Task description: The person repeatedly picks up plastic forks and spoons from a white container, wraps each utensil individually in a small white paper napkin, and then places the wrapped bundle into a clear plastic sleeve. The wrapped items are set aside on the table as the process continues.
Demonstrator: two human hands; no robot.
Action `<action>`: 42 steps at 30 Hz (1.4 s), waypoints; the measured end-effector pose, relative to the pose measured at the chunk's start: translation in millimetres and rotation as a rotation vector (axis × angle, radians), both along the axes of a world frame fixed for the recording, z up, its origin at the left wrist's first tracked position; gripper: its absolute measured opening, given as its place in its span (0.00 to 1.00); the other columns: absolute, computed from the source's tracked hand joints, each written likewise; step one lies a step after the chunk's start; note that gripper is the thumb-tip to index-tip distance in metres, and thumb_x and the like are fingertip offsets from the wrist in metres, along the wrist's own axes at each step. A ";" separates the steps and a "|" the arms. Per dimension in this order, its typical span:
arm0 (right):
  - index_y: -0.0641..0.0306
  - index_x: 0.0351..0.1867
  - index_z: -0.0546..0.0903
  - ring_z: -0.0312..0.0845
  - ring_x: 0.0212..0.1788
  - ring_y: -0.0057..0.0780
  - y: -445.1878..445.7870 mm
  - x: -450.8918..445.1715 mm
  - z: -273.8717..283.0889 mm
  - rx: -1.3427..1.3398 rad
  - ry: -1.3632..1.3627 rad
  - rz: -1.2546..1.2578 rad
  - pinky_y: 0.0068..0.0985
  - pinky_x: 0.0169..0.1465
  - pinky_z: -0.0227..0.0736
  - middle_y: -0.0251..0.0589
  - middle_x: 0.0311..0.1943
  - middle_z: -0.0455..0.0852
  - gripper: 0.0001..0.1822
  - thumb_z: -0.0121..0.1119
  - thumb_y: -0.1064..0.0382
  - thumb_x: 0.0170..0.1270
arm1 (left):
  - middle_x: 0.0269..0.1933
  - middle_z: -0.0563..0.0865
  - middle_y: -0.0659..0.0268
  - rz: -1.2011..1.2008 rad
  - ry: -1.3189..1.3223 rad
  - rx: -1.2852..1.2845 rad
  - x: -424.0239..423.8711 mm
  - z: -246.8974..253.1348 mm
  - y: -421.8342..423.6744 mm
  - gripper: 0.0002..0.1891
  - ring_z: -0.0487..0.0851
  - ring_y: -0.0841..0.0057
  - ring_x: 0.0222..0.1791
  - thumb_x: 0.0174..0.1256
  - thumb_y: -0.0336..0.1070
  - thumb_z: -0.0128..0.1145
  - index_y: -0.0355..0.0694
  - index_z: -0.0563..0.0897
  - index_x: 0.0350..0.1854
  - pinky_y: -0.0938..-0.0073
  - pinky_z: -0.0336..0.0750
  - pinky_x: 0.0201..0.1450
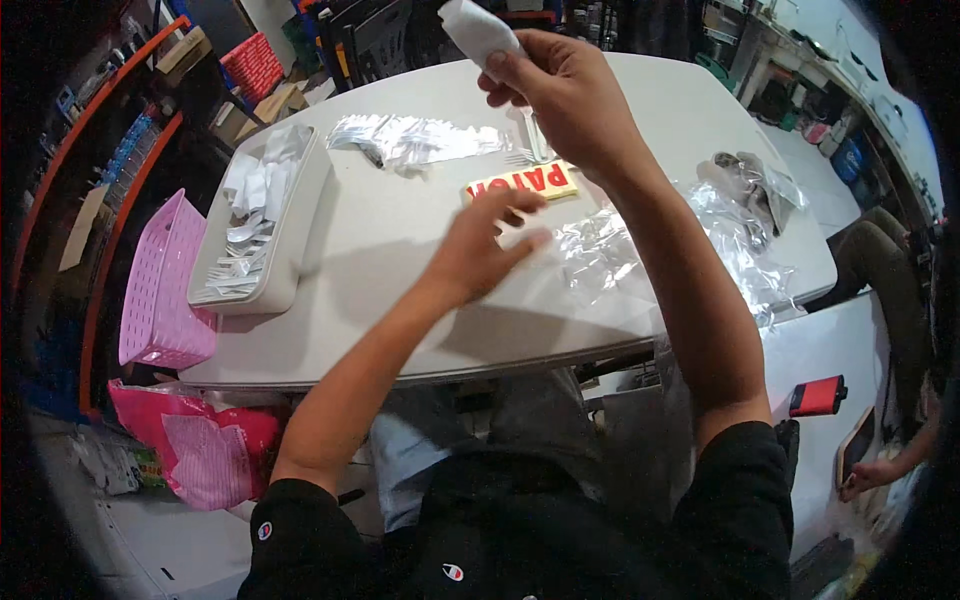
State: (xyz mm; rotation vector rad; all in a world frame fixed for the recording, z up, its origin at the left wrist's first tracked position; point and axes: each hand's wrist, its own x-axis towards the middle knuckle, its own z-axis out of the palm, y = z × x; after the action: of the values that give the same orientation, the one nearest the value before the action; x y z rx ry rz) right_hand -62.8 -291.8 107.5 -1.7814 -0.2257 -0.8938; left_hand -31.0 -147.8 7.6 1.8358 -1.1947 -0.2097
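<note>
Raised over the far side of the table, my right hand (566, 94) pinches a folded white paper napkin (480, 31) between thumb and fingers. My left hand (480, 244), slightly blurred, hovers above the tabletop with fingers apart and nothing in it. Just beyond it lies a yellow packet (559, 180) with red lettering. A plastic fork (534, 148) rests behind that packet, partly hidden by my right hand. A row of clear-wrapped packets (427, 141) spreads along the far left. On the left, a white bin (304, 240) holds plastic forks (236, 270), spoons (251, 227) and folded napkins (262, 180).
Crumpled clear plastic bags (607, 251) cover the right of the white table (390, 300). A pink basket (161, 285) stands beside the bin. Below the left edge is a pink bag (206, 450). Another person's hand (870, 476) touches a phone-like object (855, 446) at right.
</note>
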 end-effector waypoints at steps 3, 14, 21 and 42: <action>0.71 0.41 0.83 0.82 0.33 0.23 -6.5 -9.9 17.1 0.000 -0.004 -0.011 0.24 0.42 0.75 0.40 0.30 0.87 0.15 0.56 0.58 0.71 | 0.46 0.84 0.65 -0.069 -0.323 -0.102 -23.4 -13.6 -10.0 0.19 0.81 0.73 0.45 0.60 0.36 0.69 0.42 0.80 0.53 0.69 0.75 0.50; 0.69 0.42 0.81 0.78 0.35 0.22 0.7 -15.7 30.6 0.212 -0.036 0.180 0.25 0.45 0.72 0.37 0.31 0.84 0.15 0.53 0.57 0.75 | 0.42 0.86 0.59 -0.414 0.767 -0.135 -107.3 -4.9 -41.0 0.15 0.85 0.76 0.42 0.64 0.25 0.61 0.33 0.78 0.53 0.73 0.79 0.49; 0.66 0.42 0.81 0.77 0.36 0.22 1.7 -28.6 40.5 0.302 0.002 0.217 0.26 0.48 0.70 0.35 0.32 0.84 0.14 0.54 0.55 0.74 | 0.42 0.85 0.63 -0.264 0.498 -0.091 -51.0 5.5 -7.0 0.08 0.82 0.80 0.43 0.66 0.27 0.60 0.35 0.80 0.45 0.75 0.78 0.51; 0.67 0.45 0.80 0.78 0.36 0.22 -5.6 -30.6 44.0 0.302 -0.014 0.205 0.25 0.46 0.71 0.37 0.34 0.84 0.13 0.54 0.58 0.74 | 0.43 0.85 0.61 0.582 -0.058 0.232 49.1 3.4 137.0 0.10 0.84 0.69 0.42 0.60 0.24 0.54 0.36 0.83 0.42 0.70 0.78 0.48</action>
State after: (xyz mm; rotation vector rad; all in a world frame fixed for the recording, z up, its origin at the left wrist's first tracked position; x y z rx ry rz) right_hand -93.3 -297.4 151.5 -1.4446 -0.2619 -0.7501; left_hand 18.1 -10.8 11.0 2.3232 -0.6476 0.0390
